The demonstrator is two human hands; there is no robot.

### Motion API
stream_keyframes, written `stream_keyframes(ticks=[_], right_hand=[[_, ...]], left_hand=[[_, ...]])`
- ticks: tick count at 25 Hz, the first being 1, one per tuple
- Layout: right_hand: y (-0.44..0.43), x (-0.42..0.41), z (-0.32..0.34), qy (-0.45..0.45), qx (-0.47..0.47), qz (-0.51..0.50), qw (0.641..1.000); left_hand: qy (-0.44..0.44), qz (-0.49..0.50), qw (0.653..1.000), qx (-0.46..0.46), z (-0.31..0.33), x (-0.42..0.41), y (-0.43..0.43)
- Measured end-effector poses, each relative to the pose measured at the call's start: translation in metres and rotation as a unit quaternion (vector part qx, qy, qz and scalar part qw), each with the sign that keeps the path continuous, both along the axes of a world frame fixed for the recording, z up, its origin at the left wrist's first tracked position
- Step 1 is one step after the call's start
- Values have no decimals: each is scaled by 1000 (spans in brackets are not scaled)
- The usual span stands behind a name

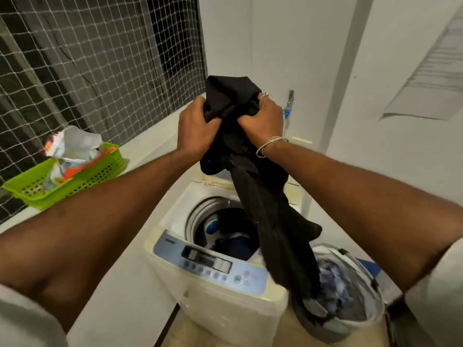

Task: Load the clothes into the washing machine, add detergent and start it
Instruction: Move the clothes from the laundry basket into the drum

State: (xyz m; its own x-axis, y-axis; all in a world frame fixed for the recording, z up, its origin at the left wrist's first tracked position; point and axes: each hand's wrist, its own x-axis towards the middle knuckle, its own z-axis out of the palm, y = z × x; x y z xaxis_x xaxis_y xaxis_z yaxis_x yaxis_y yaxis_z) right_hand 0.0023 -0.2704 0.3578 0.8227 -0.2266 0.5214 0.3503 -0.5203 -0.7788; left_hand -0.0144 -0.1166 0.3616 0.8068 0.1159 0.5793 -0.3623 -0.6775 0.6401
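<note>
- White walls all around, with a netted window (82,71) on the left and a white ledge (140,149) running under it.
- On that ledge sits a green basket (82,176), and a crumpled detergent packet (72,151) is stuffed inside it, sticking up over the rim.
- Top-loading washing machine (215,291) stands below in the middle, lid up, drum open. Blue control panel (213,264) runs along the near edge with a row of buttons and a small display.
- Inside the drum you can see some dark and blue clothes (225,231) already lying in there.
- Both hands are raised above the machine, bunching up a black garment (255,186).
- Left hand (195,128) has its fingers curled tight into the left side of the cloth.
- Right hand (265,118) is clenched on the right side of the bundle, fingers wrapped closed around the fabric. Bangles (270,145) on that wrist and a ring on one finger.
- The rest of the black garment hangs down long from the hands, trailing over the right edge of the machine, and its lower end reaches into the laundry basket (363,296).
- That laundry basket stands on the floor just beside the machine on the right, with bluish-grey clothes piled in it.
- A tap with a blue fitting (288,106) is on the back wall behind the hands.
</note>
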Motion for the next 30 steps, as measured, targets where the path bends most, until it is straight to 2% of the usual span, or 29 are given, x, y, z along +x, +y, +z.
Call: stream_keyframes(ticks=[3,6,11,14,16,18,20,22,25,30], right_hand=[[34,24,-5,16,3,-4,1000],[55,44,-52,66,8,-9,998],[70,58,-176,184,10,-9,983],[72,58,-253,262,-34,-2,965],[72,59,-308,341,-90,31,935],[71,55,-351,434,-143,73,887],[69,49,-384,520,-172,106,830],[68,47,-402,545,-213,116,803],[59,51,-403,513,-266,125,807],[13,54,-347,446,-214,106,863]], left_hand=[[23,-15,1000,-2,-4,30,39],[70,-32,997,11,-45,54,65],[178,-51,981,63,-161,82,88],[279,-47,955,91,-238,92,98],[384,-68,915,109,-286,91,103],[469,-119,864,137,-329,83,103],[509,-155,826,188,-362,72,99],[526,-165,809,202,-383,65,95],[530,-158,808,205,-392,64,84],[477,-180,834,211,-357,80,48]])
